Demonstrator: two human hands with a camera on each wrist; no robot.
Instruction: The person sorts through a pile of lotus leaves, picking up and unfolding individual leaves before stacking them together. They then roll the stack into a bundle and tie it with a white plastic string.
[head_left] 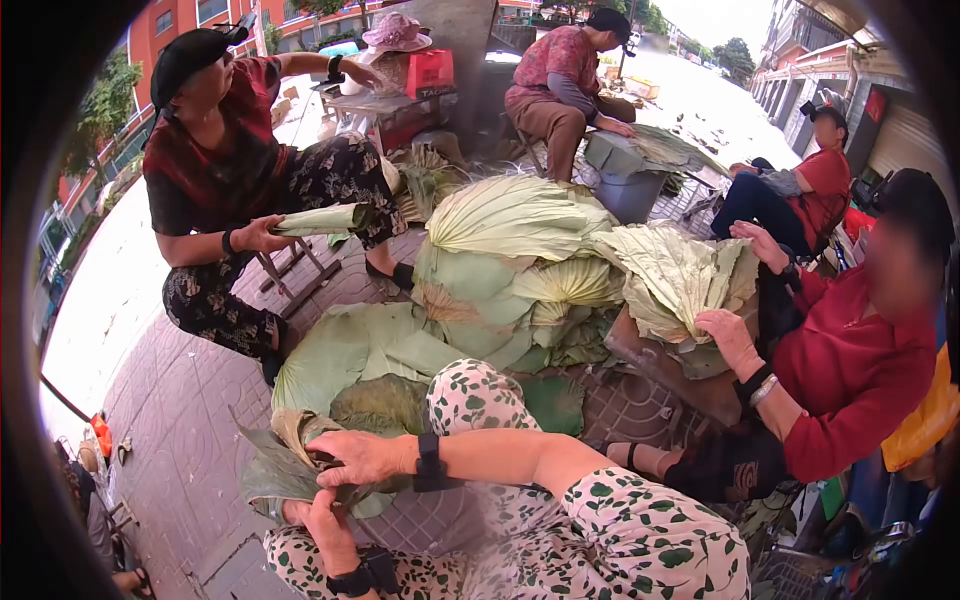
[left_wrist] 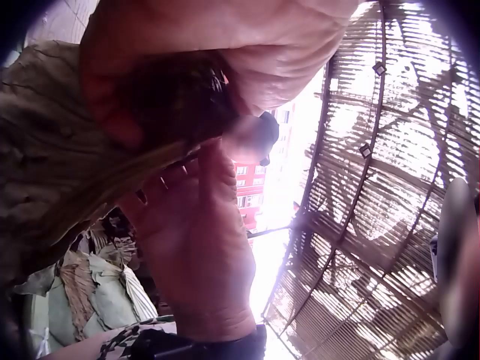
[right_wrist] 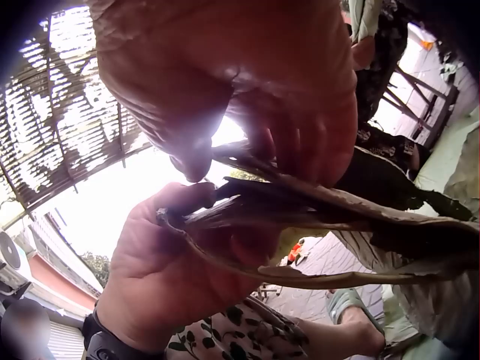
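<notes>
Patterned paving (head_left: 150, 400) is stretching beneath a high pile of broad leaves (head_left: 510, 225), with several seated people gathering around it. At the pile's near-left side, a folded leaf (head_left: 272, 478) is lying between the wearer's hands: the right hand (head_left: 360, 458) is clamping its fingers on the upper edge, while the left hand (head_left: 325, 532) is gripping lower down. A person (head_left: 215, 150) opposite is holding a rolled leaf (head_left: 325, 219).

The right forearm (head_left: 505, 458) lies across the front of the body. The right hand (head_left: 360, 458) is positioned just above the left hand (head_left: 325, 525). Both hands are curled in a grip, thumbs near each other.
</notes>
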